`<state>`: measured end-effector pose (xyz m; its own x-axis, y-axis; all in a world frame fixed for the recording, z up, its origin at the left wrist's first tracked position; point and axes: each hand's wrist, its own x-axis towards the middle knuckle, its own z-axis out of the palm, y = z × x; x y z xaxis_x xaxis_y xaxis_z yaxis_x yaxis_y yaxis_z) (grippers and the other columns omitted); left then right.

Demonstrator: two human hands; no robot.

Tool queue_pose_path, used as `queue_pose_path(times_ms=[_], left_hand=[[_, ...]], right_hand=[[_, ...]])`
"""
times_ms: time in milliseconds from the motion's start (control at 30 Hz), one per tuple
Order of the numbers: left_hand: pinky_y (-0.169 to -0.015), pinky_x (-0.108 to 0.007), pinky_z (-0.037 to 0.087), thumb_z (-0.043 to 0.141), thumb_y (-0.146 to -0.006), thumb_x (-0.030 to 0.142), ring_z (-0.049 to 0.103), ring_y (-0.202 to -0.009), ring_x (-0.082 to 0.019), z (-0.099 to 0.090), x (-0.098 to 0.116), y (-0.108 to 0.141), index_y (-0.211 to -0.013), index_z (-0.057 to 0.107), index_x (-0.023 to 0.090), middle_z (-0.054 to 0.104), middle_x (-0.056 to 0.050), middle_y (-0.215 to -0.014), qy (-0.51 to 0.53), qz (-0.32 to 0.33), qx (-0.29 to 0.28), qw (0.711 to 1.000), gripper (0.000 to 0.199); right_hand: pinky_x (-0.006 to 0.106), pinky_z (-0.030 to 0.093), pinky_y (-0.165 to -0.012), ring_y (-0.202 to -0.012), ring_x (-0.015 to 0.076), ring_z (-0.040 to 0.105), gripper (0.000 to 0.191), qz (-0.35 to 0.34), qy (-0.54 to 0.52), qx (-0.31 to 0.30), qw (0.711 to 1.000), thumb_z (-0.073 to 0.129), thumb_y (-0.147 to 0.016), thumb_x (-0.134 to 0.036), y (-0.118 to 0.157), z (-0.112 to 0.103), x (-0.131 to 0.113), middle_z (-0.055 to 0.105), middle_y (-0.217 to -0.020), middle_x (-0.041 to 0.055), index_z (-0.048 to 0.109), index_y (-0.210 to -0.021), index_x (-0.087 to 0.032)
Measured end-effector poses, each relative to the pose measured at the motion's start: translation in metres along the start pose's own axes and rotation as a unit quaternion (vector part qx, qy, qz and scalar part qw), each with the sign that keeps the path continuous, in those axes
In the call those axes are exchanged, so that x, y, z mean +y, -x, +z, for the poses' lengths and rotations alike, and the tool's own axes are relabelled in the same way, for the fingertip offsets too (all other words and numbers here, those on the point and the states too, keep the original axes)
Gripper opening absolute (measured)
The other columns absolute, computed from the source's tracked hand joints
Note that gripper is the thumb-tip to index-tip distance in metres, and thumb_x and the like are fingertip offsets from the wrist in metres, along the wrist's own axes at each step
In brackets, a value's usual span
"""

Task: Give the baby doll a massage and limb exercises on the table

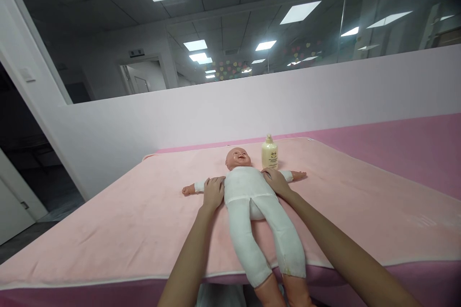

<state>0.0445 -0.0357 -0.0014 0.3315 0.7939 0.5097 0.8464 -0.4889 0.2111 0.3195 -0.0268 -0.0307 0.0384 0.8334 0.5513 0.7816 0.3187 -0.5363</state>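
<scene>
Pink cloth (126,225) is lying beneath the doll (248,184); I'm watching the left hand (214,192) and right hand (276,181) resting at its shoulders, fingers loosely together, the bottle (270,154) standing unheld.

Bottle (270,154) just beyond right hand (275,181)

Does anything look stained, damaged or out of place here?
A faint yellowish stain marks one leg hem of the white-clothed baby doll, so it looks soiled. Its bare lower legs also reach past the near edge of the pink cloth.
</scene>
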Motion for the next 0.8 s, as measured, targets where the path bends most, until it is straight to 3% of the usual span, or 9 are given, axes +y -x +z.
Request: queue_pose_path(times_ms=[467, 633, 700, 800], left_hand=[[-0.105, -0.041, 0.027, 0.035, -0.086, 0.017, 0.053, -0.107, -0.019, -0.004, 0.003, 0.001, -0.107, 0.059, 0.023, 0.064, -0.004, -0.111, 0.008, -0.002, 0.017, 1.0, 0.032], [-0.107, -0.042, 0.023, 0.039, -0.082, 0.013, 0.053, -0.104, -0.019, -0.011, 0.01, 0.003, -0.1, 0.062, 0.024, 0.065, -0.003, -0.103, -0.003, 0.002, 0.055, 0.998, 0.031], [-0.106, -0.041, 0.024, 0.04, -0.081, 0.011, 0.053, -0.101, -0.019, -0.012, 0.013, 0.005, -0.099, 0.062, 0.024, 0.065, -0.002, -0.1, 0.0, 0.015, 0.061, 0.998, 0.031], [-0.097, -0.037, 0.034, 0.04, -0.081, 0.011, 0.054, -0.097, -0.019, -0.012, 0.016, 0.008, -0.097, 0.062, 0.024, 0.065, -0.003, -0.098, 0.009, 0.021, 0.059, 0.998, 0.03]], right_hand=[[0.028, 0.039, -0.08, -0.091, 0.018, 0.056, 0.028, 0.002, 0.011, -0.009, 1.0, 0.035, -0.084, -0.02, 0.001, 0.001, 0.001, 0.065, -0.096, 0.0069, 0.062, -0.092, -0.016], [0.032, 0.038, -0.084, -0.099, 0.0232, 0.052, 0.035, -0.026, 0.091, 0.085, 0.992, 0.036, -0.081, -0.015, 0.001, -0.007, -0.007, 0.059, -0.109, 0.013, 0.058, -0.108, -0.013], [0.032, 0.037, -0.082, -0.096, 0.0237, 0.053, 0.033, -0.02, 0.111, 0.113, 0.987, 0.036, -0.081, -0.015, 0.0, -0.012, -0.011, 0.06, -0.105, 0.0136, 0.059, -0.104, -0.013], [0.03, 0.037, -0.07, -0.082, 0.0223, 0.056, 0.028, 0.055, 0.119, 0.096, 0.987, 0.035, -0.083, -0.019, 0.0, -0.018, -0.016, 0.063, -0.087, 0.0118, 0.062, -0.09, -0.015]])
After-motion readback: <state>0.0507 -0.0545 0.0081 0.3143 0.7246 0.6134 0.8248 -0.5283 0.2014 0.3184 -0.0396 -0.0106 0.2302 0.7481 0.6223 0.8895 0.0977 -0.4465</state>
